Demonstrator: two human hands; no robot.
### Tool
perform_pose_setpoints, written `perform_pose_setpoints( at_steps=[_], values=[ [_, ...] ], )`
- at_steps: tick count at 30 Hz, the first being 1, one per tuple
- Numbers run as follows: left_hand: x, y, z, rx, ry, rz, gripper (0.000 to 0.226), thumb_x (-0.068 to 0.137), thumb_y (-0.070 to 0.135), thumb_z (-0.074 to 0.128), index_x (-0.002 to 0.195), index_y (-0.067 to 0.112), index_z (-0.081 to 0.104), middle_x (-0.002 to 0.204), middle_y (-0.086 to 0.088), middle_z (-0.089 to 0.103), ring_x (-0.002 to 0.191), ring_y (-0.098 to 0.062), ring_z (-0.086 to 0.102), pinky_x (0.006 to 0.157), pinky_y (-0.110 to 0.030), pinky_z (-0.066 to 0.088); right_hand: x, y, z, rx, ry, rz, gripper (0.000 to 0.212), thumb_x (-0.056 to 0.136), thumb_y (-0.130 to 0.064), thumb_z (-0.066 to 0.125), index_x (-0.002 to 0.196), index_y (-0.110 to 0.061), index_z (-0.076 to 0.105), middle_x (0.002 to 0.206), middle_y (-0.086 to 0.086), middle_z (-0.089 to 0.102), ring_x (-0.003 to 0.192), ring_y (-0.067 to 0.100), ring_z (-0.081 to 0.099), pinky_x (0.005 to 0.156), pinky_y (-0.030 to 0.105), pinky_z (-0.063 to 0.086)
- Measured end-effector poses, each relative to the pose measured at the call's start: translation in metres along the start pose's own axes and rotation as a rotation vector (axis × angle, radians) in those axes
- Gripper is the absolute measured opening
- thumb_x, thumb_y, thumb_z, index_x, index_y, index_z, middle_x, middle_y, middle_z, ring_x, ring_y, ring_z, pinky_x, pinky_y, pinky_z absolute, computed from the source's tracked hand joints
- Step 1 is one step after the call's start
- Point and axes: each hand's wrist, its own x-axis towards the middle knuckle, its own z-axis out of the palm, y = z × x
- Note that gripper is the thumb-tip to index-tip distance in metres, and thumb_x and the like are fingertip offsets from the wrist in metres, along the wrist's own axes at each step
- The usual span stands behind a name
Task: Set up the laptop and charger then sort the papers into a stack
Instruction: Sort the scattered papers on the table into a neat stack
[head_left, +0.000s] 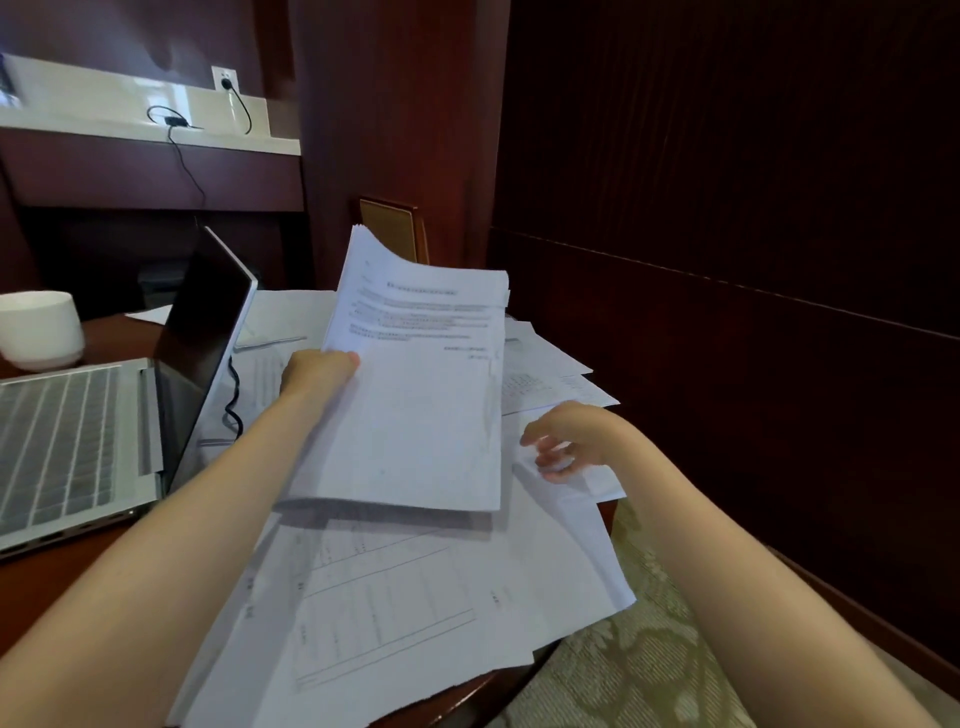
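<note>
**Q:** Where is the stack?

**A:** I read the held stack (415, 395) raised above the loose sheets (405, 597) on the bench (31, 582), long axis 12 to 6 o'clock. The left hand (317, 371) pinches its 9 o'clock edge.

**Q:** Next pickup?

**A:** I judge it lies at 3 o'clock of the stack, beneath the right hand (566, 441), which is nearer. Its fingers are relaxed and hold nothing.

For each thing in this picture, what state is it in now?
Laptop: open, screen dark.
Charger cable: plugged into the wall socket.
Paper stack: lifted, gripped by the left hand.
Loose papers: spread unsorted on the table.
Cup: upright.
Right hand: open, above the loose papers.
</note>
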Motion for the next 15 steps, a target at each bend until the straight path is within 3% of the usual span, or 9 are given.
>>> perform_pose_setpoints(
  at_steps=[4, 6, 8, 12, 15],
  values=[
    [-0.001, -0.009, -0.004, 0.034, -0.037, -0.051, 0.041, 0.090, 0.018, 0.054, 0.125, -0.002, 0.048, 0.099, -0.009, 0.050, 0.086, -0.024, 0.049, 0.075, -0.027, 0.036, -0.006, -0.006, 0.016, -0.033, -0.068, 0.000, 0.033, 0.085, -0.004, 0.064, 0.115, -0.001, 0.051, 0.088, 0.013, 0.050, 0.059, 0.022, 0.054, 0.046, 0.026, 0.054],
    [0.000, -0.015, -0.006, 0.016, -0.068, -0.062, 0.042, 0.090, 0.017, 0.055, 0.127, -0.003, 0.047, 0.107, -0.012, 0.054, 0.088, -0.024, 0.049, 0.076, -0.027, 0.037, -0.005, -0.008, 0.024, -0.095, -0.091, 0.002, 0.027, 0.084, -0.006, 0.066, 0.107, -0.002, 0.052, 0.081, 0.010, 0.049, 0.054, 0.018, 0.048, 0.044, 0.022, 0.051],
    [0.000, -0.020, -0.009, 0.002, -0.091, -0.085, 0.043, 0.091, 0.016, 0.055, 0.129, -0.003, 0.046, 0.121, -0.016, 0.056, 0.091, -0.026, 0.051, 0.078, -0.028, 0.038, 0.000, -0.009, 0.031, -0.178, -0.093, -0.011, 0.015, 0.083, -0.005, 0.065, 0.087, -0.004, 0.051, 0.068, 0.007, 0.044, 0.052, 0.016, 0.039, 0.048, 0.023, 0.044],
    [0.002, -0.024, -0.014, 0.014, -0.144, -0.094, 0.045, 0.092, 0.018, 0.056, 0.130, -0.002, 0.045, 0.127, -0.017, 0.055, 0.092, -0.027, 0.051, 0.079, -0.030, 0.038, 0.007, -0.003, 0.037, -0.322, -0.183, -0.066, 0.019, 0.078, -0.005, 0.071, 0.079, -0.009, 0.052, 0.075, 0.010, 0.045, 0.068, 0.022, 0.043, 0.072, 0.032, 0.043],
    [0.002, -0.022, -0.019, 0.064, -0.223, -0.082, 0.048, 0.092, 0.023, 0.057, 0.131, -0.002, 0.044, 0.128, -0.018, 0.054, 0.097, -0.028, 0.052, 0.082, -0.031, 0.038, 0.009, -0.003, 0.025, -0.384, -0.121, -0.097, 0.029, 0.080, -0.011, 0.072, 0.068, -0.011, 0.046, 0.059, 0.005, 0.035, 0.056, 0.017, 0.034, 0.062, 0.025, 0.036]
  ],
)
